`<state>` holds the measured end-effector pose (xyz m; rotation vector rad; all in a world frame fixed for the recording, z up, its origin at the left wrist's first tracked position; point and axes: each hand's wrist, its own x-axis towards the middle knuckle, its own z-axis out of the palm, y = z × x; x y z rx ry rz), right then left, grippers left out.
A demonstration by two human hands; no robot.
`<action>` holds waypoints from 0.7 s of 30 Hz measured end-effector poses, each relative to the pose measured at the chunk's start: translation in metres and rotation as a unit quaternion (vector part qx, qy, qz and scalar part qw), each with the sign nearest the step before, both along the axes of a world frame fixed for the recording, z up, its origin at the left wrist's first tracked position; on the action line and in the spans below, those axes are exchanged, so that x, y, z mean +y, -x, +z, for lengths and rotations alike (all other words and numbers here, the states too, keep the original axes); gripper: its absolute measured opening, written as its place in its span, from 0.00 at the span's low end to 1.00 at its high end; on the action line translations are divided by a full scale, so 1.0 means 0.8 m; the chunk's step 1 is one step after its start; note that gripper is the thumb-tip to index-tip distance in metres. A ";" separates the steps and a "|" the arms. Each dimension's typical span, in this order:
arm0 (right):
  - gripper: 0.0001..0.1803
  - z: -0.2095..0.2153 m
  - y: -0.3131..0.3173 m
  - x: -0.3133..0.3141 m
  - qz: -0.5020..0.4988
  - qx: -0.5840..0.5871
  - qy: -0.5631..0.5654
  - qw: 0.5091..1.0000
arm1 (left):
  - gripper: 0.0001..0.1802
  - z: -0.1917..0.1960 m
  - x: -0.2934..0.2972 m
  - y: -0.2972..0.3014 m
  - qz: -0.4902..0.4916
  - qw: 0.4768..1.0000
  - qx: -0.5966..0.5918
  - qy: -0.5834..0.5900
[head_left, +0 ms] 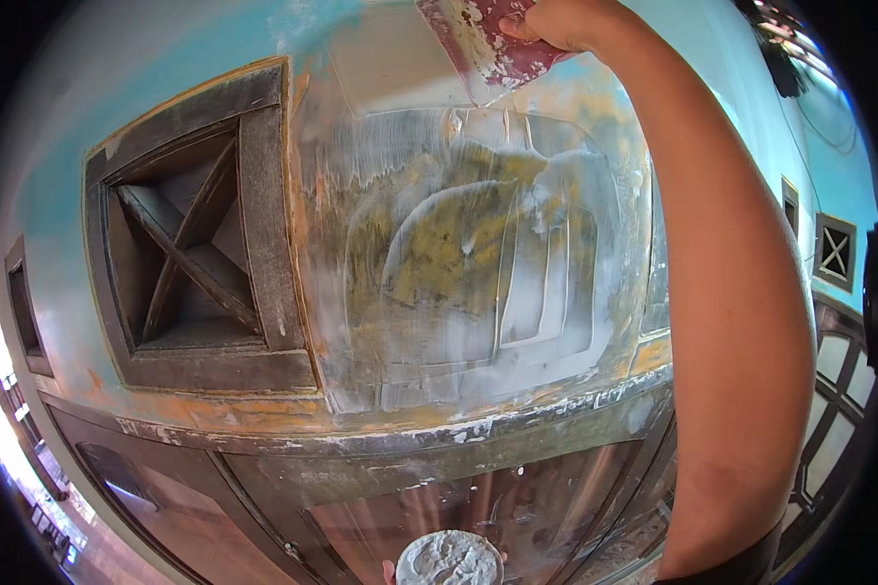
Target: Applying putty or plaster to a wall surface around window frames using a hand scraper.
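Up at the top of the view, my right hand [561, 24] grips a wide dark-red putty scraper [488, 58] smeared with white filler. Its lower corner is at the wall [439, 263], above a patch with wet white streaks and ridges over yellowish-green and grey areas. At the bottom edge, my left hand [388, 571] holds a round container of white putty [449, 560]. Only a few fingertips show around the container; the rest of that hand is out of the picture. The putty's surface is lumpy.
Left of the patch is a recessed wooden vent frame [190, 244] with crossed bars. A putty-spattered wooden ledge [410, 439] runs below, over glazed wooden doors [478, 507]. Another crossed vent [835, 247] is far right, and cables hang on the blue wall there.
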<state>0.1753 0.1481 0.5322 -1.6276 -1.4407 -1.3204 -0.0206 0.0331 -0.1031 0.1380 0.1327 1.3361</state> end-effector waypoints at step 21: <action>0.28 -0.039 -0.157 -0.024 0.129 0.176 -0.004 0.976 | 0.51 0.007 -0.008 0.007 -0.018 0.983 -0.026 -0.181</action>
